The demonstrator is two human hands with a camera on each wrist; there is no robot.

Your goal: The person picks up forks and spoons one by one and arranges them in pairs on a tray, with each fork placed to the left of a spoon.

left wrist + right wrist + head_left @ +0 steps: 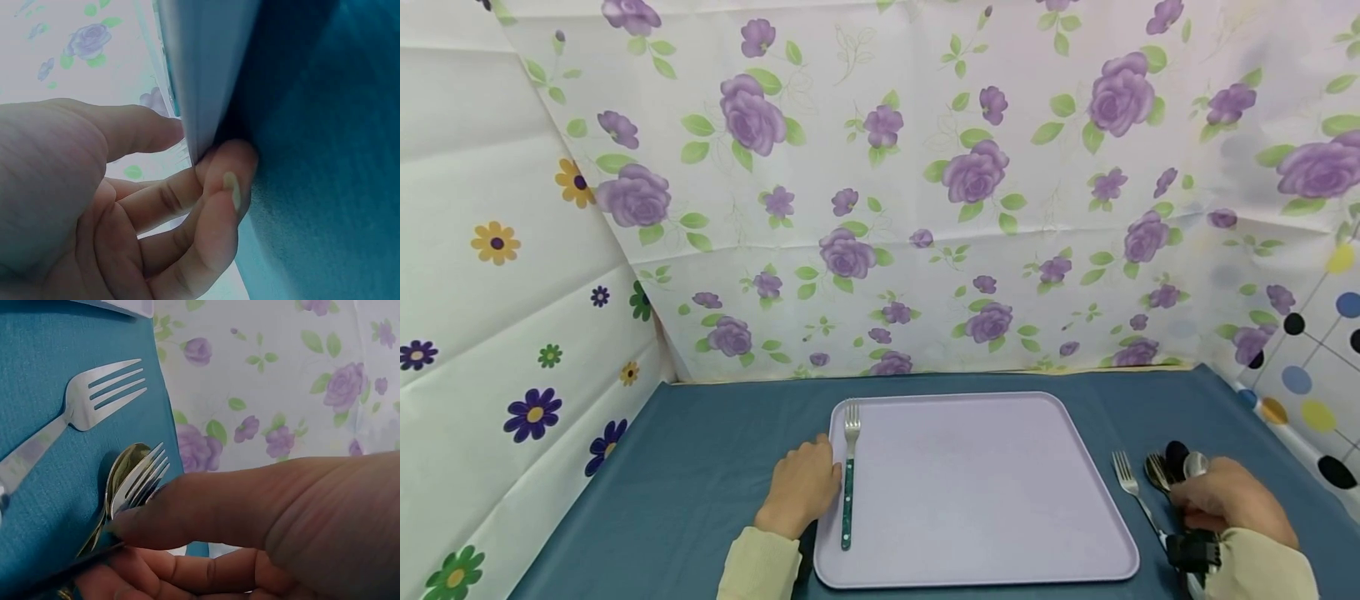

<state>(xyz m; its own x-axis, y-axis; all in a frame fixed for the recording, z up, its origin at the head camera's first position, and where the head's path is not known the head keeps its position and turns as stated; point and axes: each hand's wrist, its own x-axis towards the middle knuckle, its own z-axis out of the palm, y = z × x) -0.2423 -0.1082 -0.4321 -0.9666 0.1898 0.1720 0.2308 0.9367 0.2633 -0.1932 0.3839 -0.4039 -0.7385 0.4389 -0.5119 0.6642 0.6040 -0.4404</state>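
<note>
My left hand grips the left rim of a pale lilac tray. In the left wrist view the thumb lies against one side of the tray's edge, the curled fingers against the other. A fork with a green handle lies on the tray along its left side, tines away from me. Right of the tray, my right hand pinches a dark-handled fork between thumb and fingers, over a gold spoon. Part of that fork is hidden by the hand.
A silver fork lies between the tray and my right hand. A black spoon and a silver spoon show just beyond the hand. Flowered sheets wall in the blue-covered table at the back and sides.
</note>
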